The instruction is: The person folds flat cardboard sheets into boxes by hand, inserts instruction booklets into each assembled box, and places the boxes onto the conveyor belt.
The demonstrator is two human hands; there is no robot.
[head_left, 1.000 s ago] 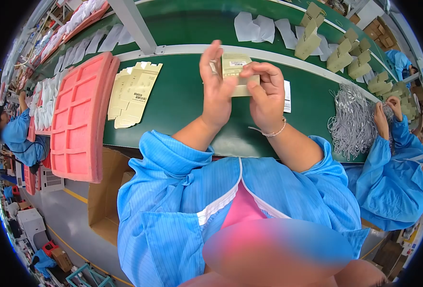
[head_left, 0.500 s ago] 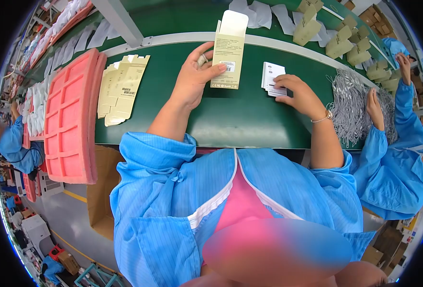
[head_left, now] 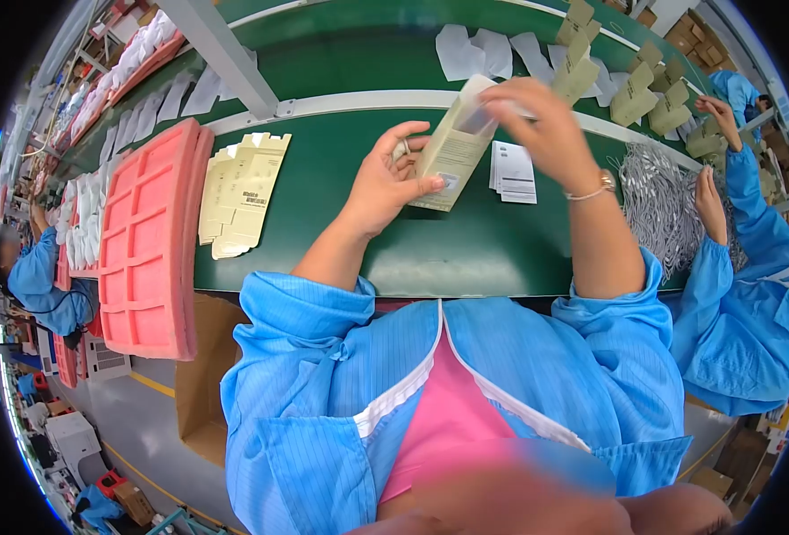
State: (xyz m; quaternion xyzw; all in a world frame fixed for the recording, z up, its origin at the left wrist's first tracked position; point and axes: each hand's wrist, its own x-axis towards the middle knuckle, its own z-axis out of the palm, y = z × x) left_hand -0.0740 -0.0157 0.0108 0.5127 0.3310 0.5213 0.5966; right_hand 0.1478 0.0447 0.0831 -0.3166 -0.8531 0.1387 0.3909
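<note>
My left hand (head_left: 390,178) grips a beige carton (head_left: 455,159) by its side, thumb on the printed face near the label. The carton leans to the right, its white top flap up. At the open top is my right hand (head_left: 541,125), its fingers closed and blurred. A pale edge by those fingers looks like a white leaflet, mostly hidden. Below my right hand, a small stack of white printed leaflets (head_left: 513,174) lies on the green table (head_left: 323,267). Flat, unfolded beige cartons (head_left: 244,192) lie to the left.
Pink foam trays (head_left: 149,241) stand at the table's left edge. A heap of grey cords (head_left: 657,209) lies right, beside a co-worker's hands (head_left: 709,205). Behind the metal rail (head_left: 350,102) are open beige cartons (head_left: 635,96) and white pouches (head_left: 475,53).
My right hand has left the leaflet stack and risen to the carton's top. The carton has come lower and to the right, and now tilts. The view has shifted slightly.
</note>
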